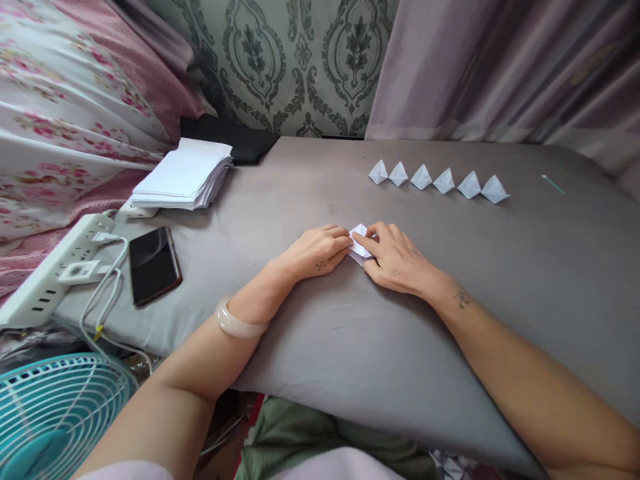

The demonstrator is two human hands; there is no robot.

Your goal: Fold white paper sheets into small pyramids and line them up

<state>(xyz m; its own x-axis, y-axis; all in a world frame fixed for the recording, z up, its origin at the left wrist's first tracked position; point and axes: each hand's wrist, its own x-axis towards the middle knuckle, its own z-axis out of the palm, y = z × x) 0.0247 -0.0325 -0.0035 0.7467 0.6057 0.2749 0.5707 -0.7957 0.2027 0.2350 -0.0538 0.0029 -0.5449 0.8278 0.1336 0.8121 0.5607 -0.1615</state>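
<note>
A small folded piece of white paper (361, 249) lies on the grey cloth-covered table, between my two hands. My left hand (324, 250) grips its left edge, the fingers closed together. From the other side my right hand (396, 259) holds the paper, its index finger pressing on the top and the thumb at the lower right edge. The underside of the paper is hidden. Farther back on the right stands a row of several small folded paper boats (422, 177), all white and pointed at the top.
At the left rear is a stack of white paper (183, 175) beside a black cloth-like item (225, 137). A phone (155, 265) and a power strip (55, 267) with cables are at the left edge. A cotton swab (553, 184) lies far right. A turquoise fan (60, 413) stands below left.
</note>
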